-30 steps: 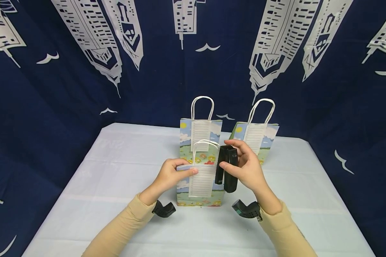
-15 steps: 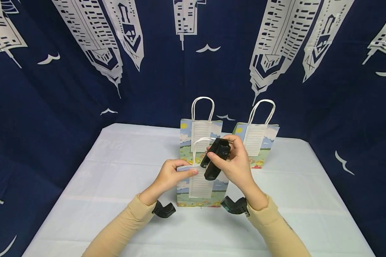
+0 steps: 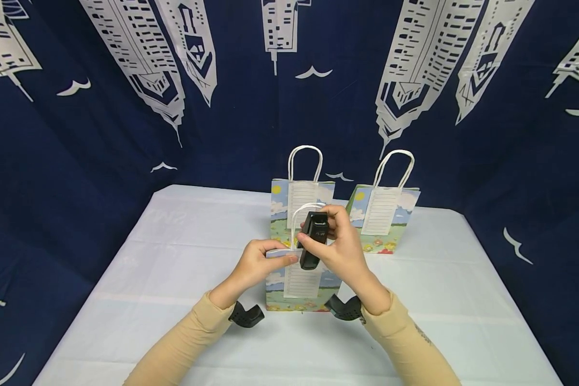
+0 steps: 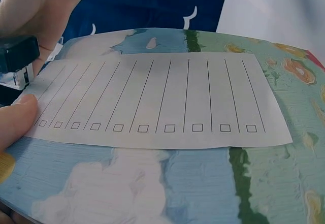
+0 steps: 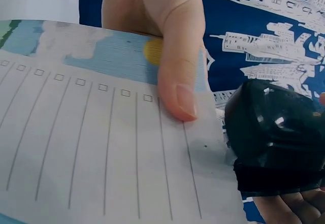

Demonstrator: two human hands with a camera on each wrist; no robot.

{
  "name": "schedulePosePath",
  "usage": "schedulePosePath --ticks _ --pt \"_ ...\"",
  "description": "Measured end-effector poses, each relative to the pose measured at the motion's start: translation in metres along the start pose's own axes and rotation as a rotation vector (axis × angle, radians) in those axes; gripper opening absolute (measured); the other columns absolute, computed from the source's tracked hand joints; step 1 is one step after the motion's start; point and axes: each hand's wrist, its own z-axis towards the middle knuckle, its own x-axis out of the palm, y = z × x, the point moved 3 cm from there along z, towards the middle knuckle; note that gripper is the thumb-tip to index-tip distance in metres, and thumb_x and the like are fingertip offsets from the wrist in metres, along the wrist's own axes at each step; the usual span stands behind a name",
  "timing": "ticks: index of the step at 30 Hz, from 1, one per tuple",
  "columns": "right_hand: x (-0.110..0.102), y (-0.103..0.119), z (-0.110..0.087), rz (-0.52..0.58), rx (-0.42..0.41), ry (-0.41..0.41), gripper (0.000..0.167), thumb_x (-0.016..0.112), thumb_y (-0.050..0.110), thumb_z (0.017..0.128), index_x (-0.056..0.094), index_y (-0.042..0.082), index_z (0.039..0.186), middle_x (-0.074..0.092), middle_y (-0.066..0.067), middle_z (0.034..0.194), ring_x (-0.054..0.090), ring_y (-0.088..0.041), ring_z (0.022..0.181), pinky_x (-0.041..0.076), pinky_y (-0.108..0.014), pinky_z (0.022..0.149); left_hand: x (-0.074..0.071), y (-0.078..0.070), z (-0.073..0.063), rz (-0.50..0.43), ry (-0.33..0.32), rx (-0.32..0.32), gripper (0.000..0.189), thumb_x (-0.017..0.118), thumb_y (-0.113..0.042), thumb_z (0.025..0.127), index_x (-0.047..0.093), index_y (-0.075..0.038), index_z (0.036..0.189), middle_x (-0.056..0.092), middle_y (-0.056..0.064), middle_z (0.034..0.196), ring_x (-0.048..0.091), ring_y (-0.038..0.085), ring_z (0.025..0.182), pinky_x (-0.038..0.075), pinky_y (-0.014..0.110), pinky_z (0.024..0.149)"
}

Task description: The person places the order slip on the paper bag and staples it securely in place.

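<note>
My left hand [image 3: 258,262] pinches the top edge of the front paper bag [image 3: 328,292] together with a lined checklist slip [image 3: 301,284]. Its thumb [image 5: 177,92] presses flat on the slip in the right wrist view. The bag is printed with sky, clouds and flowers and has white rope handles. My right hand [image 3: 344,252] grips a black stapler [image 3: 313,241], held upright with its lower end at the bag's top edge. In the left wrist view the stapler [image 4: 19,56] sits by the slip's top edge; whether its jaws straddle the paper is unclear.
Behind stands a matching paper bag [image 3: 278,206] with a checklist slip on its front. Another such bag [image 3: 405,214] stands at the back right. All are on a white-covered table [image 3: 198,225] before a dark blue curtain [image 3: 251,123] printed with white buildings.
My right hand has brought the stapler leftward, from beside the front bag to its top edge, turning it on the way. The left hand has stayed in place on the bag and slip.
</note>
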Motion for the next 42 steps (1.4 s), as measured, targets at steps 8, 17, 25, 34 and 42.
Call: schedulePosePath --ticks 8,17,25,34,42 --pt "0.005 -0.021 -0.003 0.036 -0.046 -0.033 0.050 0.076 -0.009 0.072 0.043 -0.007 0.110 0.067 -0.016 0.087 0.064 -0.021 0.073 0.053 -0.028 0.064 0.000 -0.001 0.000 0.006 -0.004 -0.003 0.006 0.072 0.002 0.079 0.070 0.007 0.081 0.068 0.016 0.081 0.059 0.009 0.073 0.050 0.025 0.069" --pt "0.007 -0.033 -0.003 0.052 -0.018 -0.048 0.052 0.079 -0.005 0.071 0.045 -0.004 0.111 0.068 -0.013 0.087 0.064 -0.019 0.072 0.053 -0.028 0.064 0.000 -0.002 -0.001 0.017 -0.003 0.004 0.006 0.072 0.002 0.079 0.069 0.007 0.081 0.068 0.016 0.082 0.060 0.009 0.074 0.051 0.026 0.070" --pt "0.005 -0.004 0.002 -0.004 -0.091 -0.076 0.050 0.077 -0.013 0.065 0.045 -0.012 0.103 0.066 -0.021 0.079 0.064 -0.019 0.066 0.052 -0.023 0.062 0.000 0.001 0.001 0.067 0.000 0.003 0.006 0.072 0.000 0.080 0.070 0.006 0.083 0.068 0.013 0.082 0.060 0.009 0.075 0.050 0.026 0.069" --pt "0.007 -0.004 0.004 -0.021 -0.132 -0.089 0.050 0.080 -0.011 0.064 0.046 -0.013 0.101 0.066 -0.021 0.077 0.064 -0.023 0.065 0.052 -0.024 0.060 -0.006 0.029 0.006 0.056 0.064 0.034 0.025 0.076 -0.005 0.078 0.070 0.000 0.101 0.068 0.009 0.102 0.061 0.018 0.099 0.048 0.033 0.089" --pt "0.007 -0.009 0.004 -0.008 -0.162 -0.097 0.051 0.079 -0.014 0.062 0.046 -0.013 0.100 0.066 -0.021 0.076 0.064 -0.018 0.065 0.052 -0.021 0.061 -0.002 0.019 0.010 0.094 0.138 0.143 0.059 0.086 -0.009 0.066 0.061 -0.006 0.120 0.063 0.004 0.117 0.058 0.018 0.109 0.044 0.030 0.096"
